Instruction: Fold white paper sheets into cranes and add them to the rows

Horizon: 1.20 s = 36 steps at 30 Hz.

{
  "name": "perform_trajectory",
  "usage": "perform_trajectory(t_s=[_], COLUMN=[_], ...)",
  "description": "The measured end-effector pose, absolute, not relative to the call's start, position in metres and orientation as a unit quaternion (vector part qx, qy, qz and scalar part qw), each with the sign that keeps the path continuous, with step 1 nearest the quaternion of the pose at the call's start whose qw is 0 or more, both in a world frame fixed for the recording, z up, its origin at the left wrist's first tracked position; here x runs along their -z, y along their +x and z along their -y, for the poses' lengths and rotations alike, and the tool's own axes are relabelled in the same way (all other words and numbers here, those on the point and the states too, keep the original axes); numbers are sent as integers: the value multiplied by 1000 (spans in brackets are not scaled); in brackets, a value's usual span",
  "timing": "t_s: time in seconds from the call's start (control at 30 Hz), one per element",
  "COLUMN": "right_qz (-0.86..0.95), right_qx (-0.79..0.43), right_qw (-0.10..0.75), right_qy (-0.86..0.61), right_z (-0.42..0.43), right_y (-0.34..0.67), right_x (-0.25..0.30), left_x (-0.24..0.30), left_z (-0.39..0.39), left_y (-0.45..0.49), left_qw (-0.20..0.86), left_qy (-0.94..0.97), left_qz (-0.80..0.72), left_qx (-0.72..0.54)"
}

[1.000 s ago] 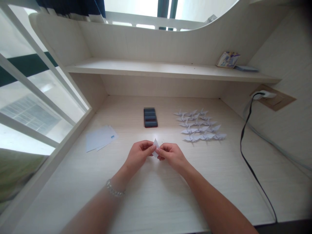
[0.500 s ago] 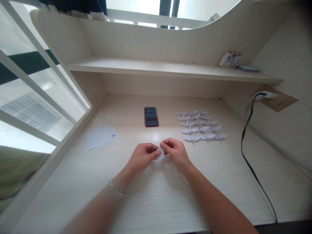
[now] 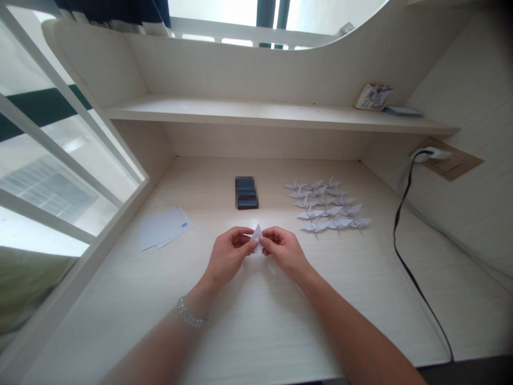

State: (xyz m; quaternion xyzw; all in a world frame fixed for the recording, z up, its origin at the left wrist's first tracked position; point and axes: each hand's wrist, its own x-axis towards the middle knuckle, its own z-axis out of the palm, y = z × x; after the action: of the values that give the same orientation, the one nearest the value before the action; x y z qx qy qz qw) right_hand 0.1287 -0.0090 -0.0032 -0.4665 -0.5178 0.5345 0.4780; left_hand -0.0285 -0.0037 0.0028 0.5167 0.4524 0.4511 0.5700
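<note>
A small piece of folded white paper (image 3: 257, 233) is pinched between both hands just above the desk, its pointed tip facing away from me. My left hand (image 3: 232, 250) grips its left side between thumb and fingers. On the right side, my right hand (image 3: 282, 248) pinches it the same way, and the fingertips hide its lower part. Several white paper cranes (image 3: 326, 206) stand in rows on the desk, to the right beyond my right hand.
Flat white paper sheets (image 3: 165, 227) lie at the left. A dark phone-like object (image 3: 246, 193), blurred out, lies beyond my hands. A black cable (image 3: 404, 262) runs from the wall socket (image 3: 451, 160) down the right side. A shelf (image 3: 280, 113) spans the back, holding a small packet (image 3: 373, 97).
The folded paper has turned so its point stands up between the hands. My right fingers have shifted from its top edge down to its side.
</note>
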Motion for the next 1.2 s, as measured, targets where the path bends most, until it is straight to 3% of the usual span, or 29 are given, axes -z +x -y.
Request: perform_trajectory(t_s=[0.4, 0.7, 1.0, 1.2], right_qz=[494, 489, 433, 454], right_qx=[-503, -510, -606, -574], right_qw=[538, 538, 493, 484], right_qy=[-462, -460, -450, -480], right_z=[12, 10, 11, 10], right_y=[123, 124, 127, 128], right_x=[0, 2, -5, 0], left_x=[-1, 0, -9, -8], left_z=[3, 2, 6, 5], left_y=[-29, -30, -30, -30], left_qw=[548, 530, 474, 484], left_qy=[505, 524, 584, 589], left_qz=[-441, -454, -466, -464], left_qx=[-501, -488, -465, -451])
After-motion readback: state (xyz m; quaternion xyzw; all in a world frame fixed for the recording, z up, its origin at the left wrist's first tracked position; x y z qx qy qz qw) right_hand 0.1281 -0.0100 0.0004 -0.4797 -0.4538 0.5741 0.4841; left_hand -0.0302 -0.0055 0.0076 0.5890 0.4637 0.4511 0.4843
